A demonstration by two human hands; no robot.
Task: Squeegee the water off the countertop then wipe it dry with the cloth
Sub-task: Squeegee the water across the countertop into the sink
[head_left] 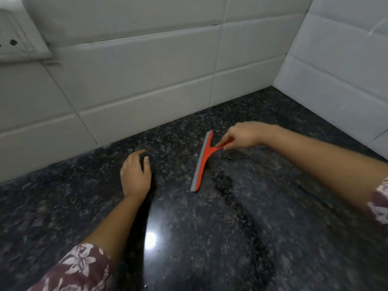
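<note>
Squeegee (pixel 204 158): red frame with a grey blade strip; lay on the countertop (pixel 283 238) near the middle of the view, blade side turned left; ran lengthwise from far right to near left.
Handle: branched off to the right from the middle of the frame; mostly hidden under fingers.
Right hand (pixel 241 136): reached in from the right; pinched the red handle between thumb and curled fingers.
Left hand (pixel 135 175): palm down, left of the squeegee and apart from it; fingers relaxed and slightly spread, held nothing; on the stone or just above it, could not tell.
Countertop: dark speckled stone, glossy.
Wet streak (pixel 231 198): dark, irregular band just right of the blade's near end; trailed toward the near side of the view.
Glare (pixel 151 238): bright patch of reflected light on the stone, beside the left forearm.
Tiled wall (pixel 136 70): white rectangular tiles; met the countertop at the back and again on the right, in a corner.
Socket plate (pixel 19 32): white, on the wall at upper left; blurred.
Sleeves (pixel 77 269): maroon with a pale floral print; seen at bottom left and at the right edge.
</note>
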